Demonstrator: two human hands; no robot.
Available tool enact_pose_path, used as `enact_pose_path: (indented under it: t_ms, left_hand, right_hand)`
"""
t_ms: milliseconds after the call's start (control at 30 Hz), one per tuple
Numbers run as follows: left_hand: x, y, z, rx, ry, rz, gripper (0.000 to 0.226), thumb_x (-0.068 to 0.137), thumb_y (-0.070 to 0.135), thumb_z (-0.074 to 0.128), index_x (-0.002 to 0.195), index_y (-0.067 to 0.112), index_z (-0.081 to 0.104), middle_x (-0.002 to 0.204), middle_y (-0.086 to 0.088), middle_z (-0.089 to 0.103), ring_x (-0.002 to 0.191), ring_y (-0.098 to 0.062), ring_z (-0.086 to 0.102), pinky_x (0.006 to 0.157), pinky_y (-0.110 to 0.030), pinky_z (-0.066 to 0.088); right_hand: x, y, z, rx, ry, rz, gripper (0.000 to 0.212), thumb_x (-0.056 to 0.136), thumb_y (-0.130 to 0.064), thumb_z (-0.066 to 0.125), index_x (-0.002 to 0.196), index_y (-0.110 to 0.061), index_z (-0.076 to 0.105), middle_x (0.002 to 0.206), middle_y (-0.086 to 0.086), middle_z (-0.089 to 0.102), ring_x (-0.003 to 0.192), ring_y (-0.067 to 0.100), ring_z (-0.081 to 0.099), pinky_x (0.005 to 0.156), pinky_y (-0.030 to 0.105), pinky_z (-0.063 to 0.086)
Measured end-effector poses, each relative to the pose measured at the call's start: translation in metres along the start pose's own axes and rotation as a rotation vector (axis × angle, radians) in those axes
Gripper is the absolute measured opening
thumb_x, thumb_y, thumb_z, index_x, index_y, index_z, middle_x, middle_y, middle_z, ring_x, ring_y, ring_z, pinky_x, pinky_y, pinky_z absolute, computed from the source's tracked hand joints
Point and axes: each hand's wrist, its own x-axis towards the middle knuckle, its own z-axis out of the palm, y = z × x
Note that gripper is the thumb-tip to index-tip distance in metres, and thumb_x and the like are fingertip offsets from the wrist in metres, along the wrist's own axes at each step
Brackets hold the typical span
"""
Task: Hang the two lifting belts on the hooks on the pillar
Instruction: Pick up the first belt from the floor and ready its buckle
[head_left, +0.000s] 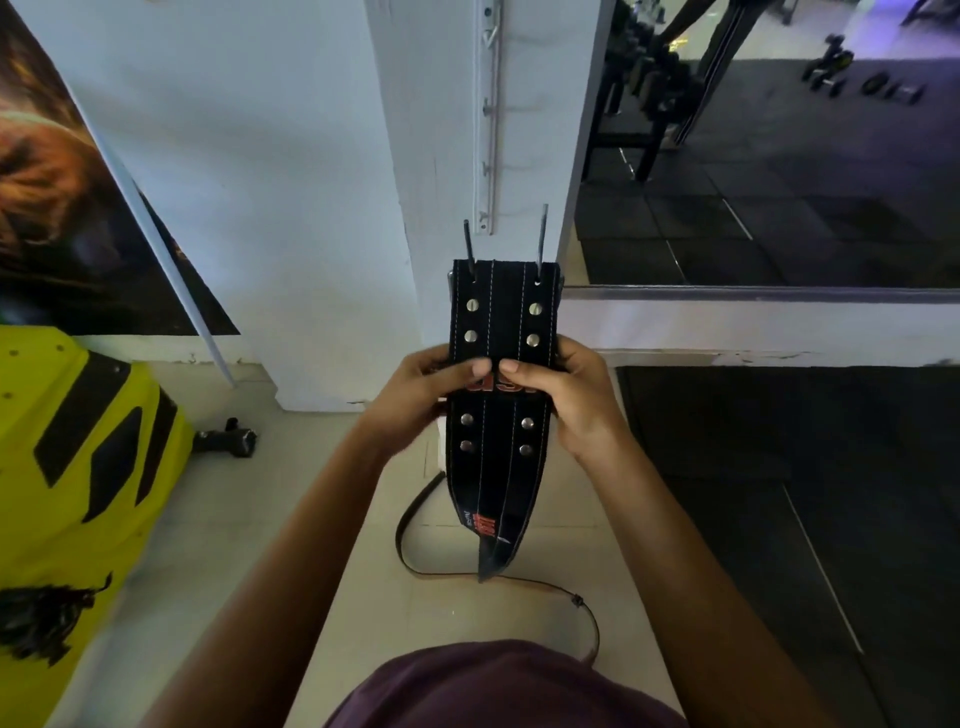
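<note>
A black lifting belt (501, 312) with white stitching, silver rivets and red lettering is held upright in front of the white pillar (457, 130). My left hand (415, 395) grips its left edge and my right hand (566, 395) its right edge, thumbs meeting on the front. Two buckle prongs stick up from its top end. A white hook rail (491, 119) with small hooks runs down the pillar just above the belt. A second, thin dark belt (519, 577) lies curled on the tiled floor below.
A yellow machine (78, 441) stands at the left with a dark dumbbell (228, 439) beside it. A poster (67, 182) leans on the left wall. At the right a mirror (779, 145) reflects gym gear above black rubber mats (779, 493).
</note>
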Motion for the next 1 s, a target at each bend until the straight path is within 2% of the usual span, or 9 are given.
enact_pose_path:
  t_ms: [200, 433, 533, 600, 633, 733, 833, 900, 1000]
  left_hand:
    - [-0.034, -0.075, 0.029, 0.184, -0.048, -0.062, 0.032, 0.077, 0.006, 0.077, 0.108, 0.006, 0.069, 0.104, -0.006, 0.076, 0.100, -0.022, 0.072, 0.088, -0.039, 0.058]
    - [-0.013, -0.036, 0.031, -0.039, 0.185, 0.068, 0.036, 0.073, -0.003, 0.076, 0.107, 0.001, 0.066, 0.100, -0.015, 0.075, 0.094, -0.028, 0.072, 0.085, -0.039, 0.057]
    - [0.003, -0.012, 0.018, -0.006, 0.047, 0.076, 0.048, 0.066, -0.008, 0.074, 0.112, 0.003, 0.062, 0.101, -0.016, 0.070, 0.093, -0.028, 0.069, 0.082, -0.039, 0.056]
    - [0.008, -0.002, 0.014, -0.122, -0.098, 0.012, 0.046, 0.074, 0.000, 0.067, 0.119, -0.002, 0.057, 0.109, -0.020, 0.066, 0.099, -0.033, 0.067, 0.085, -0.042, 0.055]
    - [0.012, 0.002, 0.015, -0.148, -0.095, 0.004, 0.044, 0.078, 0.005, 0.066, 0.121, -0.003, 0.057, 0.110, -0.020, 0.066, 0.100, -0.034, 0.067, 0.086, -0.043, 0.055]
    - [0.023, 0.017, 0.026, -0.105, 0.127, 0.032, 0.033, 0.083, 0.008, 0.068, 0.114, -0.001, 0.063, 0.102, -0.015, 0.073, 0.093, -0.029, 0.071, 0.077, -0.038, 0.058]
    - [0.028, 0.019, 0.033, -0.072, 0.177, 0.023, 0.033, 0.081, 0.006, 0.072, 0.112, -0.001, 0.065, 0.098, -0.014, 0.074, 0.087, -0.028, 0.073, 0.071, -0.034, 0.058]
    - [0.023, 0.010, 0.033, -0.027, 0.117, 0.011, 0.036, 0.079, 0.006, 0.073, 0.114, 0.000, 0.064, 0.102, -0.016, 0.073, 0.091, -0.030, 0.072, 0.075, -0.036, 0.058]
    - [0.004, -0.020, 0.033, -0.115, 0.030, -0.027, 0.041, 0.079, 0.007, 0.073, 0.118, -0.001, 0.062, 0.113, -0.022, 0.069, 0.103, -0.035, 0.068, 0.092, -0.045, 0.054]
  right_hand:
    - [0.005, -0.003, -0.011, -0.005, 0.030, 0.018, 0.031, 0.070, 0.002, 0.079, 0.101, 0.000, 0.072, 0.102, 0.020, 0.075, 0.096, 0.035, 0.073, 0.089, 0.052, 0.057]
    - [-0.001, 0.002, -0.017, -0.029, 0.024, 0.025, 0.026, 0.074, 0.003, 0.076, 0.099, -0.001, 0.071, 0.097, 0.015, 0.076, 0.089, 0.029, 0.074, 0.082, 0.042, 0.060]
    - [-0.001, 0.006, -0.020, -0.053, 0.046, 0.026, 0.026, 0.076, -0.002, 0.077, 0.101, -0.003, 0.072, 0.099, 0.015, 0.076, 0.092, 0.029, 0.074, 0.084, 0.044, 0.059]
    - [-0.003, 0.006, -0.024, -0.047, 0.032, 0.037, 0.025, 0.077, -0.004, 0.076, 0.102, -0.006, 0.073, 0.101, 0.012, 0.077, 0.094, 0.027, 0.074, 0.085, 0.044, 0.059]
    - [-0.005, 0.007, -0.025, -0.047, 0.014, 0.042, 0.024, 0.078, -0.005, 0.075, 0.102, -0.008, 0.073, 0.101, 0.012, 0.077, 0.094, 0.026, 0.074, 0.086, 0.043, 0.059]
    - [-0.011, 0.012, -0.024, -0.035, -0.039, 0.054, 0.026, 0.079, -0.003, 0.074, 0.105, -0.005, 0.072, 0.102, 0.014, 0.076, 0.095, 0.028, 0.074, 0.086, 0.043, 0.059]
    - [-0.013, 0.015, -0.025, -0.003, -0.027, 0.059, 0.030, 0.079, -0.002, 0.074, 0.108, -0.002, 0.071, 0.104, 0.016, 0.075, 0.095, 0.028, 0.074, 0.085, 0.042, 0.060]
    - [-0.011, 0.014, -0.028, 0.011, -0.015, 0.054, 0.030, 0.078, -0.002, 0.074, 0.108, -0.003, 0.071, 0.103, 0.016, 0.076, 0.094, 0.028, 0.074, 0.083, 0.040, 0.060]
    - [-0.005, 0.012, -0.035, 0.025, 0.008, 0.045, 0.027, 0.077, -0.001, 0.075, 0.103, -0.002, 0.072, 0.099, 0.015, 0.077, 0.090, 0.027, 0.075, 0.078, 0.038, 0.060]
